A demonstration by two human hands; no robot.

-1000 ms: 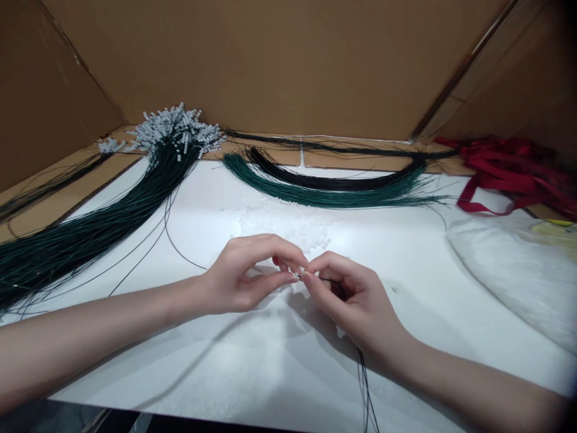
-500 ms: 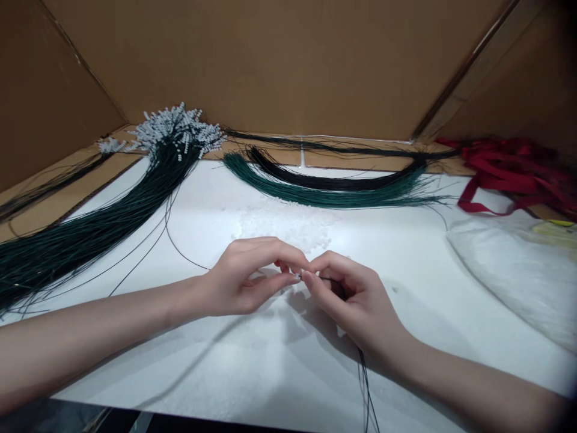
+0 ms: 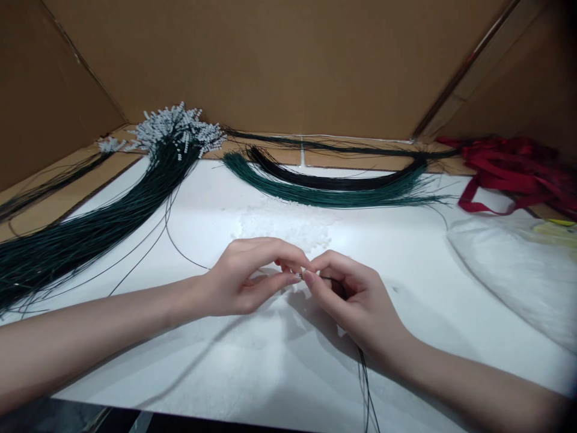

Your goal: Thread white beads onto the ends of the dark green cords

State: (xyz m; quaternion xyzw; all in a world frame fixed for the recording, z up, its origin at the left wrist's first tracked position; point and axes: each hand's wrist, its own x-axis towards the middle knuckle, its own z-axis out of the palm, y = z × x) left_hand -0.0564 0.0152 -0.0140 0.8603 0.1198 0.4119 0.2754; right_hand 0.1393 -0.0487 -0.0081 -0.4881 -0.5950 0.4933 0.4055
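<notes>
My left hand is closed, thumb and fingertips pinched on a small white bead that they partly cover. My right hand meets it fingertip to fingertip, pinching thin dark wires close to the bead. These wires loop through the right palm and hang down past the wrist toward the table's near edge. Whether the wire passes through the bead is too small to tell. Just beyond the fingers lies a scatter of white beads on the white board.
To the left lies a thick bundle of dark green wires with white beaded tips. Green wires and black wires curve across the back. Red ribbon and a clear plastic bag sit at right. Cardboard walls enclose the space.
</notes>
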